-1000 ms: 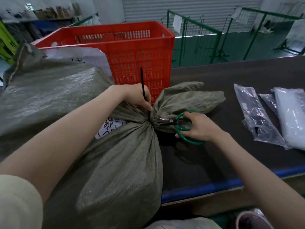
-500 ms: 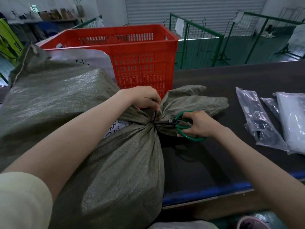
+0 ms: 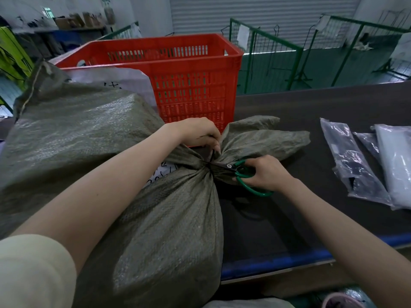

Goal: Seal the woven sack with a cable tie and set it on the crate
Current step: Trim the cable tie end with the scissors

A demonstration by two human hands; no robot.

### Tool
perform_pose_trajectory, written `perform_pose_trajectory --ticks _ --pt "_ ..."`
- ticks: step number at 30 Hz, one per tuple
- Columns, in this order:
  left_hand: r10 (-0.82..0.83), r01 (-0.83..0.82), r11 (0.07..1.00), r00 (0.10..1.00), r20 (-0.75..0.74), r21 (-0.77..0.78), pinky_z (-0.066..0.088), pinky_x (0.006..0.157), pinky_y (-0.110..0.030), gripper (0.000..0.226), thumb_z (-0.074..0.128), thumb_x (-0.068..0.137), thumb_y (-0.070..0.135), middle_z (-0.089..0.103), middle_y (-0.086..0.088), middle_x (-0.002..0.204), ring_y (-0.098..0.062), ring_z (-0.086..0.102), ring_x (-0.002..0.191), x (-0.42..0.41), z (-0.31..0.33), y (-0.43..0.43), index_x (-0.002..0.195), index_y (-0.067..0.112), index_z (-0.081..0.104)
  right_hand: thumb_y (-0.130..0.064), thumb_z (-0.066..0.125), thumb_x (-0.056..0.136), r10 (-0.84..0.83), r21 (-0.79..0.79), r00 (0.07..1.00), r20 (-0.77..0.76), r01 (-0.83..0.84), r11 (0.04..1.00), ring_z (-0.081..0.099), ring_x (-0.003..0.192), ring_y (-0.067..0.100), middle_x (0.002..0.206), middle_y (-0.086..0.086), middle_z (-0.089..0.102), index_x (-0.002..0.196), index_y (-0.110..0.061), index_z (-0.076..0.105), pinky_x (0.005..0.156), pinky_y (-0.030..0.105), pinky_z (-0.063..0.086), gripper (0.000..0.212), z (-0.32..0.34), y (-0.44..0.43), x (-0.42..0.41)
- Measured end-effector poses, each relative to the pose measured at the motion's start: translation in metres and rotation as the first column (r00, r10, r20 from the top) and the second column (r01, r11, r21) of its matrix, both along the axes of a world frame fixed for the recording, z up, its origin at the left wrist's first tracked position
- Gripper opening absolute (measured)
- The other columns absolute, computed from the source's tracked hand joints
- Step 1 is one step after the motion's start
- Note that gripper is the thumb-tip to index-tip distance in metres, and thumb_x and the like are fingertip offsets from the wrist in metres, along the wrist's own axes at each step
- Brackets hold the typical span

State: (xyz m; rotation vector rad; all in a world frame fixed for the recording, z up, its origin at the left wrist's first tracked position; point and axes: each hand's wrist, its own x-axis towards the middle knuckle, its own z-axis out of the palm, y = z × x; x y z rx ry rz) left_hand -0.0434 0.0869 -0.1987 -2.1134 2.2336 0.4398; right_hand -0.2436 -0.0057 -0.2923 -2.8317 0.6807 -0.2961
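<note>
A grey-green woven sack lies on the dark table, its neck bunched tight at the middle and its loose mouth fanned out to the right. A black cable tie circles the neck. My left hand pinches the tie's tail just above the neck. My right hand grips green-handled scissors, whose blades point left and meet the tie at the neck. The red plastic crate stands right behind the sack.
A second, larger woven sack fills the left side, with a white bag behind it. Plastic-wrapped packets lie at the right of the table. The table's blue front edge runs below. Green wire fencing stands beyond.
The tie's long tail stood upright above my left hand a second ago; it now no longer shows above the fist. The scissors' blades have closed in on the neck.
</note>
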Motion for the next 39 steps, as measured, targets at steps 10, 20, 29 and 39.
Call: perform_pose_trajectory --ticks 10,20,29,39 --pt "0.041 -0.041 0.998 0.999 0.001 -0.053 0.047 0.076 -0.041 0.024 0.052 0.09 0.037 0.06 0.001 0.079 -0.021 0.056 0.08 0.001 0.001 -0.006 0.078 0.019 0.06 -0.046 0.059 0.081 -0.035 -0.055 0.999 -0.023 0.034 0.998 0.063 0.082 0.036 0.082 0.02 0.07 0.092 -0.005 0.065 0.068 0.032 0.041 0.042 -0.009 0.009 -0.007" --pt "0.121 -0.126 0.991 0.986 -0.117 -0.035 0.043 0.065 -0.031 0.025 0.043 0.095 0.039 0.061 0.005 0.08 -0.017 0.056 0.075 -0.033 -0.007 -0.04 0.096 0.017 0.056 -0.047 0.061 0.079 -0.358 0.11 0.931 0.073 0.35 0.93 0.065 0.08 0.032 0.076 0.012 0.07 0.081 -0.013 0.065 0.062 0.026 0.034 0.034 -0.02 -0.011 -0.063" --pt "-0.023 0.029 0.999 0.967 -0.254 0.02 0.041 0.063 -0.02 0.02 0.054 0.091 0.032 0.064 0.001 0.085 -0.012 0.057 0.076 -0.117 -0.035 -0.113 0.087 0.016 0.065 -0.039 0.056 0.08 -0.798 0.403 0.599 -0.069 0.749 0.527 0.053 0.072 0.03 0.071 0.01 0.058 0.06 -0.012 0.05 0.063 0.029 0.037 0.034 -0.039 -0.051 -0.128" --pt "0.095 -0.083 0.989 0.991 -0.093 0.12 0.04 0.102 -0.037 0.052 0.047 0.087 0.005 0.044 -0.011 0.14 -0.029 0.043 0.129 -0.181 -0.093 -0.172 0.138 0.014 0.043 -0.024 0.058 0.082 -0.771 0.436 0.585 -0.252 0.78 0.449 0.056 0.112 0.038 0.119 0.025 0.06 0.113 0.007 0.053 0.086 0.035 0.046 0.044 -0.05 -0.108 -0.144"
